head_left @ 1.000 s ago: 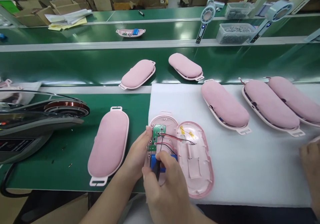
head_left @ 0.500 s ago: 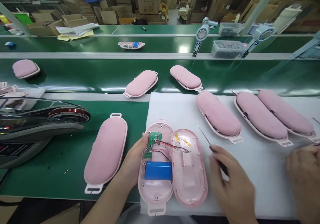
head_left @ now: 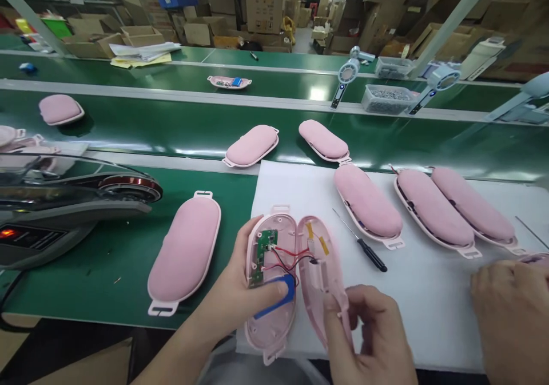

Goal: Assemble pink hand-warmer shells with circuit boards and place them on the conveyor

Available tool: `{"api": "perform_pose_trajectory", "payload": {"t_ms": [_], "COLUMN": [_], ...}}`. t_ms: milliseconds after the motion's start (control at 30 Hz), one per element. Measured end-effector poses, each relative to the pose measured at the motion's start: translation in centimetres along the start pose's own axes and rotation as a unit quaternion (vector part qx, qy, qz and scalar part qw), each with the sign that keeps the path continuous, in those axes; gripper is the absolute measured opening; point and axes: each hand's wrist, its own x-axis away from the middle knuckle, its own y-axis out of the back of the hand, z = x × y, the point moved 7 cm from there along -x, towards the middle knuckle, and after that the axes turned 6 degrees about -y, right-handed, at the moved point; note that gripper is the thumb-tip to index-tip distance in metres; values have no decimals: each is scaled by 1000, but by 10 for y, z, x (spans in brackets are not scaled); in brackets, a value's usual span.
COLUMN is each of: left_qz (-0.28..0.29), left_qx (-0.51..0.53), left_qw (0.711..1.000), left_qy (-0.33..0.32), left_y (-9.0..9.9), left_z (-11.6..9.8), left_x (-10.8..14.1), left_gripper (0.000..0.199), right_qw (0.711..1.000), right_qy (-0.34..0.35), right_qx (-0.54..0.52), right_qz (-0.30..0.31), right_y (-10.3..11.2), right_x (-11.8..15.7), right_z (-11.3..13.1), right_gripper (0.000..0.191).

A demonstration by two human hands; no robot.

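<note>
Green bench (head_left: 122, 250) beyond and left of both hands. White sheet (head_left: 441, 305) under open casing, spreading right past right hand. Closed pink casing (head_left: 186, 247) well apart, left of left hand; more closed casings (head_left: 369, 202) ahead of right hand. Open casing (head_left: 274, 330) between hands, two halves. Base half (head_left: 268, 325) in left hand (head_left: 240, 299): fingers round outer edge, thumb pressing down inside. Lid half (head_left: 313, 302) pinched at outer edge by right hand (head_left: 369, 333), tilted up. Co-worker's hand (head_left: 510, 316) farther right; grip, cannot tell. Black-handled screwdriver (head_left: 371, 253) loose on sheet, just ahead of right hand. Blue battery pack (head_left: 283, 301) under left thumb, slanted in base half. Circuit board (head_left: 261, 253) ahead of left thumb, along left wall. Red and black wires (head_left: 291, 253) bridging both halves, ahead of hands.

Likely risks: wires strained or torn off board by pulling lid half too far out; wires nipped between rims if left bulging while closing; battery pack skewed by easing left thumb; screwdriver knocked by swinging right hand forward.
</note>
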Motion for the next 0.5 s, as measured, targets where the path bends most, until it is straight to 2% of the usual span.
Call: {"api": "perform_pose_trajectory", "payload": {"t_ms": [67,167,267,367,500], "left_qz": [0,12,30,20,-56], "left_qx": [-88,-159,-171,-176,-251], "left_qw": [996,987,984,983,962], "left_qy": [3,0,-24,-43,-90], "left_y": [0,-3,-3,4,14], "left_z": [-4,-6,-5,-5,-13], "left_x": [6,10,6,-3,-8], "left_gripper": [96,91,88,79,57], "right_qw": [996,961,916,910,932], "right_qy": [-8,-134,-236,-236,-161], "right_qx": [-52,-175,-250,-284,-293], "right_qz": [67,167,206,187,143], "right_y": [-14,-35,-46,-48,-47], "right_x": [1,3,8,8,10], "right_z": [7,-3,-9,-3,11], "right_gripper": [18,27,41,45,40]}}
